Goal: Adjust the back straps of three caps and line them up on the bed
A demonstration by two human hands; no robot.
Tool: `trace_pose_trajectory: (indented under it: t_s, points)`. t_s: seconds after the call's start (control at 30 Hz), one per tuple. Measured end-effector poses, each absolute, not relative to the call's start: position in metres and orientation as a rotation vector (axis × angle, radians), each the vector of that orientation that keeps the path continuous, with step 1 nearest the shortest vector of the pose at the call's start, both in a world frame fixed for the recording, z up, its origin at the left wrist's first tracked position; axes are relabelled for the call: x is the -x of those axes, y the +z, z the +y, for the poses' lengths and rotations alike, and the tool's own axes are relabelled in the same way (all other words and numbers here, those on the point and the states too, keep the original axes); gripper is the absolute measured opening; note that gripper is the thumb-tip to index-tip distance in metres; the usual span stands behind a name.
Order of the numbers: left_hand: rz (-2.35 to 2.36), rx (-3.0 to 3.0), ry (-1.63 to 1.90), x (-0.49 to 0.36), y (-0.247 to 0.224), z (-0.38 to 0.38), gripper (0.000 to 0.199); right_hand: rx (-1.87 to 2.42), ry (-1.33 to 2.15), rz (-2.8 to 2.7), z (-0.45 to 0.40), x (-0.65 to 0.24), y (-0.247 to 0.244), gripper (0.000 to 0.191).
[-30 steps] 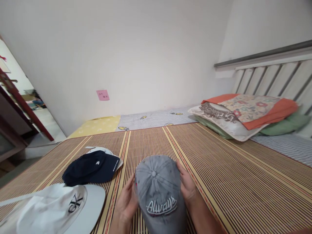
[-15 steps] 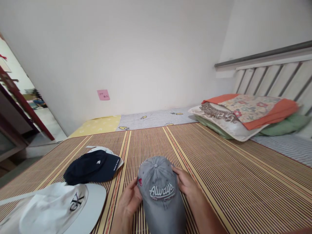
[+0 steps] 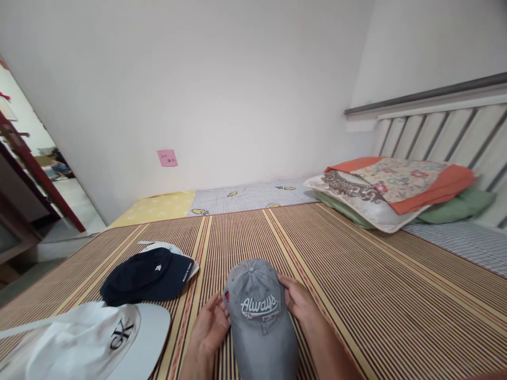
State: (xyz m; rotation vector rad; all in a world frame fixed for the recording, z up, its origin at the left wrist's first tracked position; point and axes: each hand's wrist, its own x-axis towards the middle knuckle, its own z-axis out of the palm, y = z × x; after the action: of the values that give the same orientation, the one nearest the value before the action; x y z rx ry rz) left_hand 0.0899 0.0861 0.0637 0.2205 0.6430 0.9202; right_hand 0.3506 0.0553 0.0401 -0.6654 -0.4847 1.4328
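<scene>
Cap (image 3: 259, 327) between both hands (image 3: 209, 324) (image 3: 300, 300)

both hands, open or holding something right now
Left hand: open, beside the grey cap; contact unclear.
Right hand: at the grey cap's opposite side; whether it grips cannot be told.

The grey cap (image 3: 263, 343) is showing matt, washed-looking cloth with raised thread lettering, the navy cap (image 3: 137, 279) is showing smooth fabric, the mat (image 3: 348, 274) is looking ribbed and wood-like, and the pink note (image 3: 167, 158) is resembling paper.
</scene>
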Motion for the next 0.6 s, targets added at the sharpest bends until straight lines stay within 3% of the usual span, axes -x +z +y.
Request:
trace_pose_trajectory:
  t_s: [0.6]
  points:
    - [0.780, -0.223, 0.995, -0.098, 0.081, 0.083, 0.025, 0.989, 1.274, -0.347, 0.059, -0.361, 0.034, 0.031]
